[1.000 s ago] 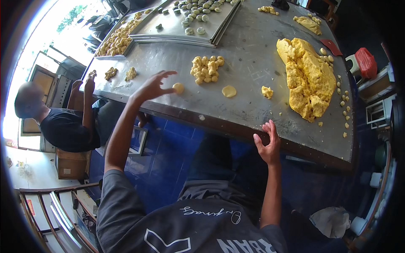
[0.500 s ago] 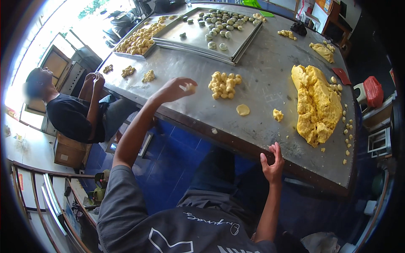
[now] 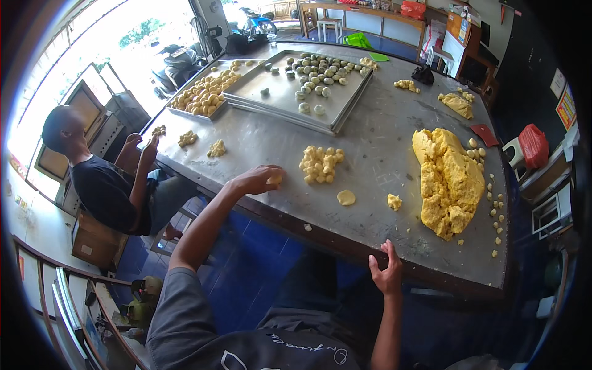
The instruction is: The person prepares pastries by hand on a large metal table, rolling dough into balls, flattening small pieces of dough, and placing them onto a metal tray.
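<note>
My left hand (image 3: 254,181) is low over the steel table near its front edge, fingers curled round a small pale dough ball (image 3: 275,179). To the right of it sits a pile of yellowish balls (image 3: 320,164), and beyond that pile lies a flattened dough disc (image 3: 346,197). My right hand (image 3: 388,271) is at the front edge of the table, fingers raised and thumb apart, with nothing in it. The nearest pieces to it are a small yellow dough lump (image 3: 394,201) and a big, cracked yellow dough mass (image 3: 447,185).
Stacked metal trays (image 3: 287,108) with greenish balls stand at the back, beside a tray of yellow balls (image 3: 206,92). Small ball clusters (image 3: 216,148) lie at left. Another person (image 3: 105,166) sits at the left edge, handling something small. A red scraper (image 3: 485,135) lies far right.
The whole view has tilted upward, so the table sits lower in the picture. My left hand has come down closer to the table with the dough ball. My right hand stays by the edge.
</note>
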A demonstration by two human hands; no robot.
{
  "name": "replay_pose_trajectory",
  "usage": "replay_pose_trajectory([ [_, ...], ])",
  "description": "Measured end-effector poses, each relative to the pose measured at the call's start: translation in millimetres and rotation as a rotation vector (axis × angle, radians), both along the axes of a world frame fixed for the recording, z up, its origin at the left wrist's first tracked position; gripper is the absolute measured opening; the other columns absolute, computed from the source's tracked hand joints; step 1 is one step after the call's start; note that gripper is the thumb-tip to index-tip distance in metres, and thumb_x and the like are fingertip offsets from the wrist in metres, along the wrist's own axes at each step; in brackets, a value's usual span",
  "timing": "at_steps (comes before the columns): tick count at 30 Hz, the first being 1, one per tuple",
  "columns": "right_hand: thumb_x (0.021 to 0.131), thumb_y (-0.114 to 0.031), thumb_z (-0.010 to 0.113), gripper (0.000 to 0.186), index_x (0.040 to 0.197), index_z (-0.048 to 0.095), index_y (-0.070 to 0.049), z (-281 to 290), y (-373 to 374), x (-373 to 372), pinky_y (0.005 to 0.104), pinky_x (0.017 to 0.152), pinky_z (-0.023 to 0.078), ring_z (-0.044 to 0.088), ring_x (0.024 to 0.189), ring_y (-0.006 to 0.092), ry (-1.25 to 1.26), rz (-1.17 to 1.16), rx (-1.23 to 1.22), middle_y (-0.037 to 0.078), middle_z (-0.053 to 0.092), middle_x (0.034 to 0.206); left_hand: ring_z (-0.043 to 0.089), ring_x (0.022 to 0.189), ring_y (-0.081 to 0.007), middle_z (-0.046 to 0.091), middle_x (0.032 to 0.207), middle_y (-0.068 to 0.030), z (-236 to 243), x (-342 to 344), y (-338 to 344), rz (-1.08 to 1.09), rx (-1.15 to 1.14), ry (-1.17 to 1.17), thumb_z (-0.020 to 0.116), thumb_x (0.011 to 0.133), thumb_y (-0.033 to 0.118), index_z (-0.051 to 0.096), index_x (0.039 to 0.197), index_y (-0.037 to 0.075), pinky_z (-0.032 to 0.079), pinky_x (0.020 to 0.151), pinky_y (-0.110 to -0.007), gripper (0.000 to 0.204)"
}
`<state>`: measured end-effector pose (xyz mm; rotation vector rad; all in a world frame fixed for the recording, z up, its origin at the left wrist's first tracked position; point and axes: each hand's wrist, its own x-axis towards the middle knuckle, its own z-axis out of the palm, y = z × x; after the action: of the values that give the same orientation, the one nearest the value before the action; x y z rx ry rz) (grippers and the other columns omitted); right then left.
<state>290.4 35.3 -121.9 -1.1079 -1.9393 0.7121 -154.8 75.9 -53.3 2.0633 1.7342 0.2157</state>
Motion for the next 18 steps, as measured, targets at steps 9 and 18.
replay_pose_trajectory([
  [9, 0.078, -0.016, 0.068, 0.051, 0.120, 0.048, 0.005, -3.3, -1.9, -1.2, 0.0405, 0.085, 0.048, 0.061, 0.095, 0.0356, -0.021, 0.008, 0.051, 0.024, 0.060, 0.104, 0.054, 0.101, -0.0291, 0.057, 0.102, -0.0128, 5.9, -4.9, -9.2, -0.044, 0.079, 0.017, 0.074, 0.070, 0.019, 0.059, 0.109, 0.011, 0.043, 0.089, -0.038, 0.043],
  [18, 0.077, -0.014, 0.068, 0.049, 0.118, 0.050, 0.005, -6.8, -0.9, -1.6, 0.0409, 0.082, 0.049, 0.061, 0.091, 0.0352, -0.037, 0.007, 0.113, 0.022, 0.060, 0.099, 0.063, 0.089, -0.0179, 0.066, 0.099, -0.0083, 19.4, -5.9, -13.6, 0.149, -0.011, -0.276, 0.072, 0.078, 0.023, 0.057, 0.099, 0.006, 0.049, 0.076, -0.034, 0.032],
])
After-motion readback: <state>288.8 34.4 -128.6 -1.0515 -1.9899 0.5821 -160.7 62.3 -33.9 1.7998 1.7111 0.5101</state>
